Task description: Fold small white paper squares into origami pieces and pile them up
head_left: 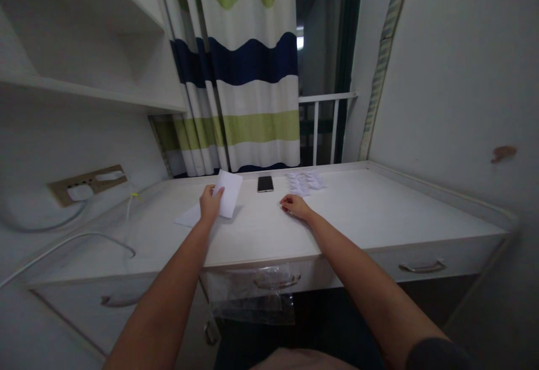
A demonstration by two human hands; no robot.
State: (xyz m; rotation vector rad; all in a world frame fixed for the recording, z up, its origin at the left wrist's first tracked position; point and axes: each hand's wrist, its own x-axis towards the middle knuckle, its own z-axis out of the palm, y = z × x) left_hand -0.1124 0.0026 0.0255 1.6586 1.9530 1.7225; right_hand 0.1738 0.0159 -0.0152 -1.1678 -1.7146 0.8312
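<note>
White paper [231, 193] pinched in left grip [209, 204] | lower sheet [187, 216] partly hidden | right grip [296, 206]: cannot tell

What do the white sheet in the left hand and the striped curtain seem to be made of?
The sheet in the left hand: probably paper, matte white, thin with straight edges. The curtain: seemingly fabric, dull finish, hanging in soft folds; fibre unclear.

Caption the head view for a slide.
Left hand holds white paper; right hand is near a phone and white pieces.
</note>
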